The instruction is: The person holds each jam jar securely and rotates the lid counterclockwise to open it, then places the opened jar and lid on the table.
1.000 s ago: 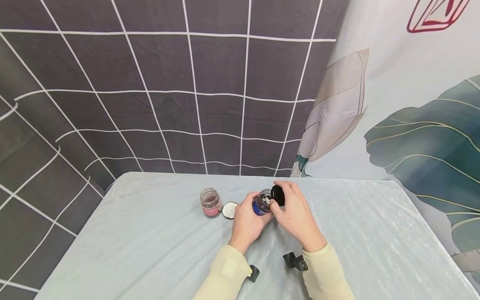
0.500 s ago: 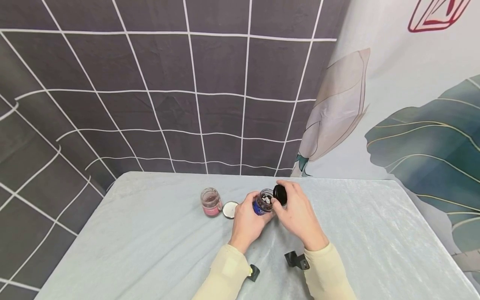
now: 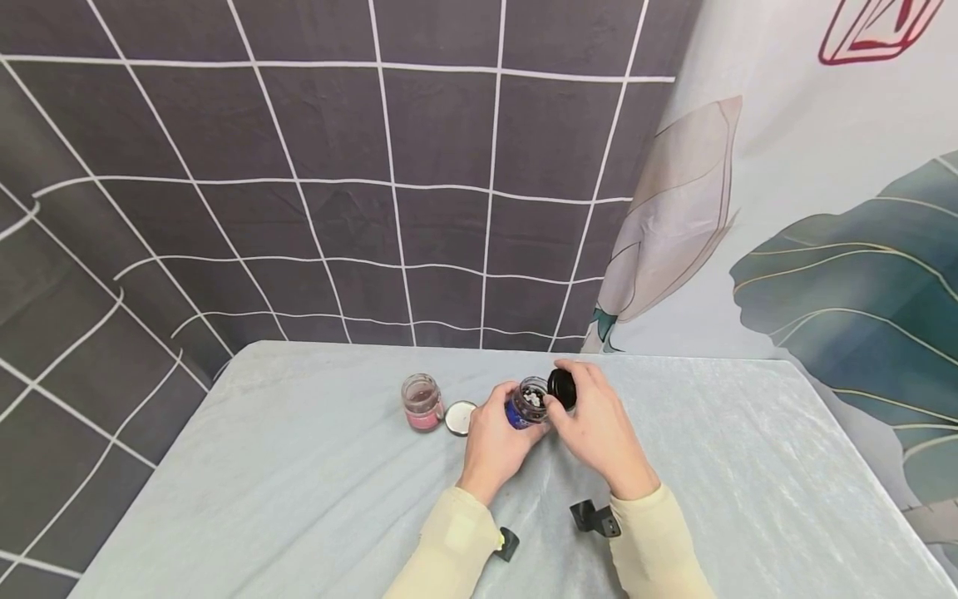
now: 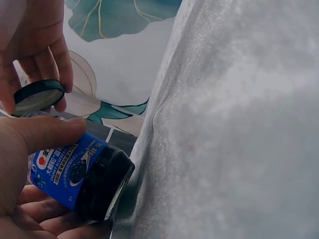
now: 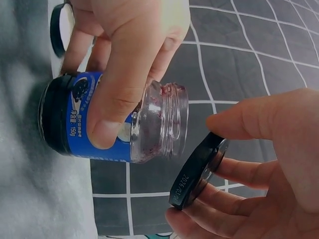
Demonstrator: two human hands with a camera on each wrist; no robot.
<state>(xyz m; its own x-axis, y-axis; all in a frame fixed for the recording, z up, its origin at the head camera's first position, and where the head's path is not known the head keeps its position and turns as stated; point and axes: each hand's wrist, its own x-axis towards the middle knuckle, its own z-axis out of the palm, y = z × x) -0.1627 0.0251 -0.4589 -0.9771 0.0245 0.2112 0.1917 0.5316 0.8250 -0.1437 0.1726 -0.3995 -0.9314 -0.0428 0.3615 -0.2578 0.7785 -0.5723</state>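
A glass jam jar (image 5: 102, 119) with a blue label and dark contents near its base stands upright on the table, its mouth uncovered. My left hand (image 3: 497, 445) grips it round the label, thumb in front, fingers behind. White bits show inside its mouth in the head view. Just right of the rim, my right hand (image 3: 599, 428) pinches a black screw lid (image 5: 194, 172) by its edge, between thumb and fingers. The lid is tilted and apart from the jar. A date is printed on its side.
Left of my hands stands another open glass jar (image 3: 422, 403) with a pink label. Between it and my left hand lies a lid (image 3: 460, 418), pale inside facing up. A grey-white cloth covers the table (image 3: 299, 482). Behind hangs a dark curtain (image 3: 322, 225) with white grid lines.
My right hand has drawn the black lid slightly to the right, farther from the jar's mouth. The left hand and the jar stay nearly still.
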